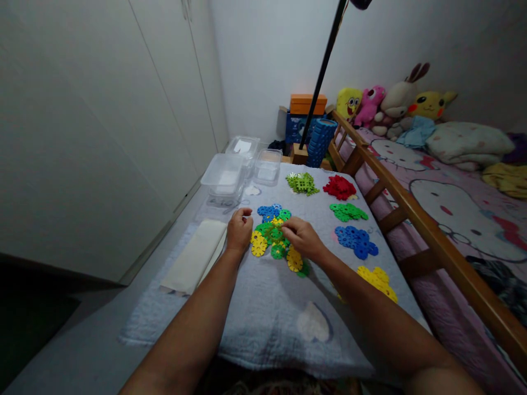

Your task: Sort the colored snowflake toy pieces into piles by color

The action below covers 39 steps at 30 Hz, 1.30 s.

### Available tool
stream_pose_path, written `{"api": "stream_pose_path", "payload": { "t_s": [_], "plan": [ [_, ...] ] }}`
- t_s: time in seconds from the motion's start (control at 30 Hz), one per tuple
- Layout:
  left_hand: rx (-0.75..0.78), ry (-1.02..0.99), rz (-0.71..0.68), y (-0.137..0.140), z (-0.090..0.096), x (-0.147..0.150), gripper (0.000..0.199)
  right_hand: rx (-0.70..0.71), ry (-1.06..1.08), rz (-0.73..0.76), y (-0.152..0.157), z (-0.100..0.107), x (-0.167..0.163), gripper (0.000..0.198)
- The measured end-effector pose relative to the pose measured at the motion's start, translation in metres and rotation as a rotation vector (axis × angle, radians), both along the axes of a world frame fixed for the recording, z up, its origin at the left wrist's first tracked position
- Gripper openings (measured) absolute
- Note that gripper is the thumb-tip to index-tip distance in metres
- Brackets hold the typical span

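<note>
A mixed pile of flat, notched plastic interlocking discs [275,235] in blue, green and yellow lies on the cloth-covered table between my hands. My right hand [303,237] reaches over its right side, thumb and forefinger pinched at a green disc [282,226]. At the left edge of the pile, my left hand [239,230] is curled closed; its fingers hide whatever may be inside. A yellow disc [258,243] lies just beside it. Sorted by colour along the right are heaps of lime pieces [303,184], red pieces [340,187], green discs [348,212], blue discs [356,240] and yellow discs [377,282].
Clear plastic containers [225,174] stand at the back left. A folded cream cloth [193,257] lies left of my left arm. The bed's wooden rail [424,230] runs along the right side. Behind the table rise a black pole [323,74] and a blue foam roller [321,144].
</note>
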State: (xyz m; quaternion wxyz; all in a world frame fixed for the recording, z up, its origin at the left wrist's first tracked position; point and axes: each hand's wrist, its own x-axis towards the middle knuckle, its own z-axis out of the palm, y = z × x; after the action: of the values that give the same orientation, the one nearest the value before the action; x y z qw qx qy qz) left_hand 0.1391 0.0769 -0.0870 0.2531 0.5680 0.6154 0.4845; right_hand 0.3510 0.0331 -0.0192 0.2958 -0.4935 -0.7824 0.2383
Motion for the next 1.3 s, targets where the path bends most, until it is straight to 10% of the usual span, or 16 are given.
{"api": "stream_pose_path", "payload": {
  "t_s": [0.5, 0.93, 1.3],
  "plan": [
    [-0.001, 0.132, -0.045, -0.003, 0.005, 0.003, 0.027, -0.315, 0.803, -0.796, 0.145, -0.027, 0.056, 0.018],
    [-0.002, 0.257, -0.08, -0.006, 0.01, 0.006, 0.027, -0.405, 0.942, -0.931, 0.189, -0.031, 0.059, 0.025],
    [-0.048, 0.537, -0.14, -0.013, 0.012, 0.012, 0.039, -0.427, 1.032, -0.88, 0.167, -0.027, 0.062, 0.01]
  ]
}}
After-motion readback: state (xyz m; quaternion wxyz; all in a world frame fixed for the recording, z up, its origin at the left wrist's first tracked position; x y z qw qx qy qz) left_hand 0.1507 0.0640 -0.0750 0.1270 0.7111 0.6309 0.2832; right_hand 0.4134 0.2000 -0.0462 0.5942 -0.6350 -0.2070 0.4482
